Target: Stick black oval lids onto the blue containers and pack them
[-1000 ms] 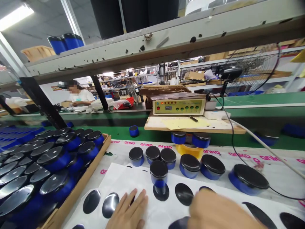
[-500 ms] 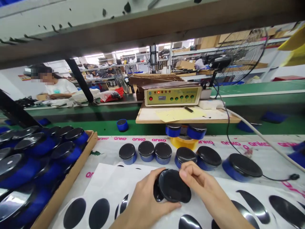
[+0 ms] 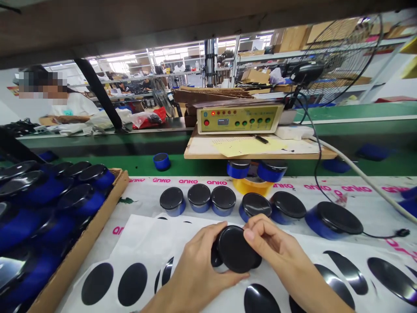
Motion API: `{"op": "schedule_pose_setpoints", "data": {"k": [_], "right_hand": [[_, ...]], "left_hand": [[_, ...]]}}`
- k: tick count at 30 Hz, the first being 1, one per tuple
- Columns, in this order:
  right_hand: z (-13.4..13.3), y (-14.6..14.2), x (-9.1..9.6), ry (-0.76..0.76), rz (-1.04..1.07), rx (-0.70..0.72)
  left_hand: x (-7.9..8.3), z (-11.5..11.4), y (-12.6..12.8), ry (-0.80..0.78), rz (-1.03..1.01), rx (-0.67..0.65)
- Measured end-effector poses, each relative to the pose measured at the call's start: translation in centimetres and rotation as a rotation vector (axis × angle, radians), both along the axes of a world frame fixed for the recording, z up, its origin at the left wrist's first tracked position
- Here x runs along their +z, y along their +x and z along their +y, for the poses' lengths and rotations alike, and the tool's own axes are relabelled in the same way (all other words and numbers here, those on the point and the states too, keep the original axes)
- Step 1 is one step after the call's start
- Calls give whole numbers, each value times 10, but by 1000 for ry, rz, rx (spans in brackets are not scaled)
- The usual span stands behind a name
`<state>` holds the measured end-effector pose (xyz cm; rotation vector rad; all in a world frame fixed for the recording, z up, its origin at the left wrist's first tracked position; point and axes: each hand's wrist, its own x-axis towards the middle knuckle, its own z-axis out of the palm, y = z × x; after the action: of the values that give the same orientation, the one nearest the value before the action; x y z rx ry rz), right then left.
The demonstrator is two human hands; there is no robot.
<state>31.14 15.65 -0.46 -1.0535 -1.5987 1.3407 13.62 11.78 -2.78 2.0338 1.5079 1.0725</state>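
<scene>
My left hand [image 3: 199, 257] is wrapped round the side of a small round black-topped unit, whose body is mostly hidden by the fingers. Over its top lies a glossy black round sticker [image 3: 237, 248], tilted and not fully lined up with the black part beneath. My right hand [image 3: 275, 244] pinches the sticker's upper right edge between thumb and fingers. Below both hands are white backing sheets [image 3: 137, 234] bearing black round stickers [image 3: 132, 284]. Just beyond stands a row of blue round units with black tops [image 3: 223, 198].
At the left, a cardboard box [image 3: 109, 206] holds many blue units. A control box [image 3: 239, 119] with buttons sits on a wooden shelf [image 3: 202, 150], with a fan [image 3: 308, 71] behind it. A cable [image 3: 361, 167] runs down the right. Another person [image 3: 70, 102] sits far left.
The camera view has shifted slightly, with the background moving up in the picture. The sticker has turned a little and lies closer over the unit's top; both hands keep their hold.
</scene>
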Motion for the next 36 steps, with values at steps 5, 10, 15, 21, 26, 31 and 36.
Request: {"op": "schedule_pose_setpoints", "data": {"k": [5, 10, 15, 21, 26, 31, 36], "right_hand": [[-2, 0, -4, 69, -28, -23], [-4, 1, -6, 168, -146, -55], [-7, 2, -3, 338, -270, -94], [-11, 1, -1, 565, -386, -98], [-2, 5, 3, 506, -566, -101], [-3, 28, 20, 452, -740, 69], [-22, 38, 27, 540, -832, 668]], "left_hand": [[1, 1, 0, 39, 24, 11], [3, 0, 1, 48, 23, 18], [3, -1, 2, 103, 43, 26], [2, -3, 2, 131, 63, 7], [-1, -1, -1, 98, 43, -11], [4, 0, -3, -119, 7, 29], [5, 1, -4, -226, 62, 0]]}}
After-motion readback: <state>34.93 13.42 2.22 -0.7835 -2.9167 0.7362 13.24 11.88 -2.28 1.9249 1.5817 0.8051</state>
